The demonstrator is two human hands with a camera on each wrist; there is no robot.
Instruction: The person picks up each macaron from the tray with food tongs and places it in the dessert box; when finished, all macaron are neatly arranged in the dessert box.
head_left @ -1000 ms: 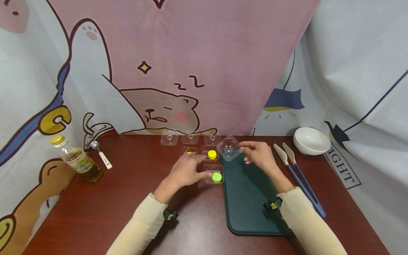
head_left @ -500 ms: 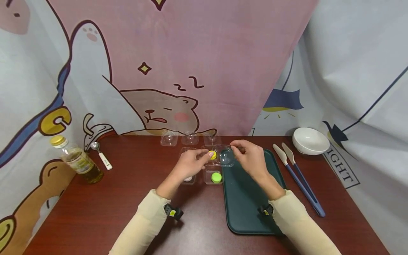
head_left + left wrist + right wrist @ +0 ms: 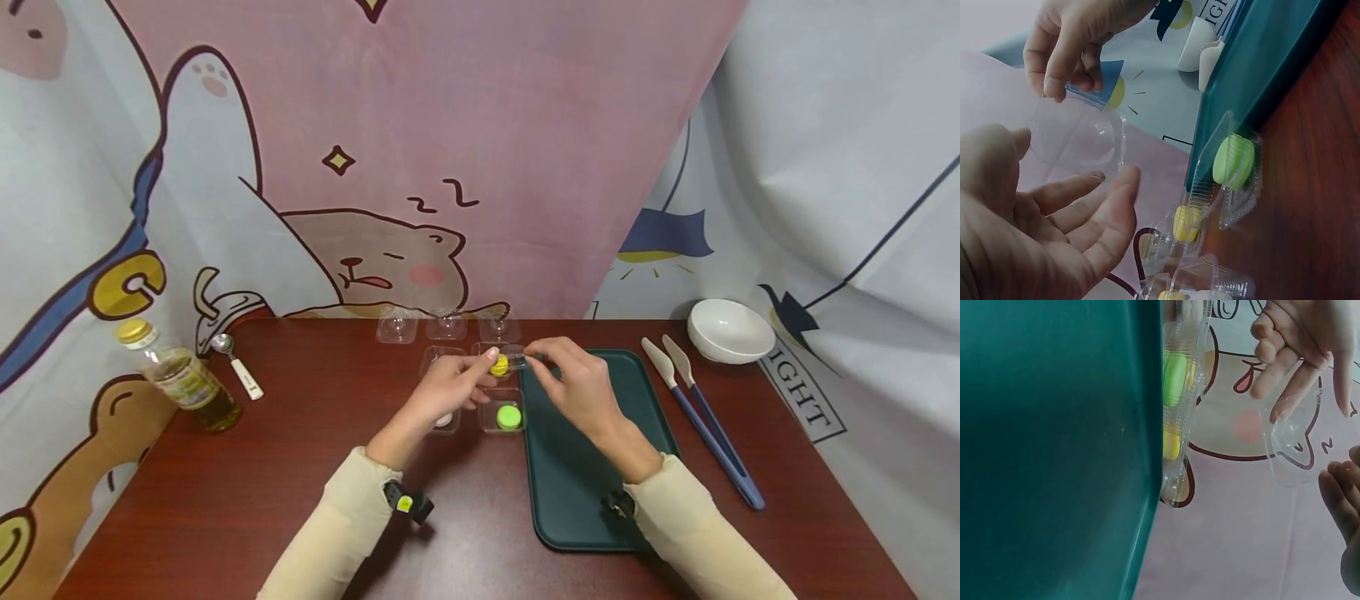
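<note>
Left wrist view: I saw a see-through domed cover (image 3: 1079, 132), tilted.
Table (image 3: 300, 492): the cover hung toward its far edge, by the far left corner of the tray (image 3: 581, 508); tongs (image 3: 707, 436) lay well apart, beyond the tray's right edge.
Right hand (image 3: 579, 387): thumb and fingers pinched the cover.
Left hand (image 3: 450, 387): unclenched, fingers spread near the cover; I couldn't tell whether they touched.

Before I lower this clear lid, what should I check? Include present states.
1. Clear lid held by the right hand: ok, pinched at its edge.
2. Left hand gripping it too: cannot tell; near the lid's edge, contact unclear.
3. Green macaron in its clear box: ok, inside.
4. Lid seated on a box: not ok, held up.
5. Tongs clear of both hands: ok, lying right of the tray.
</note>
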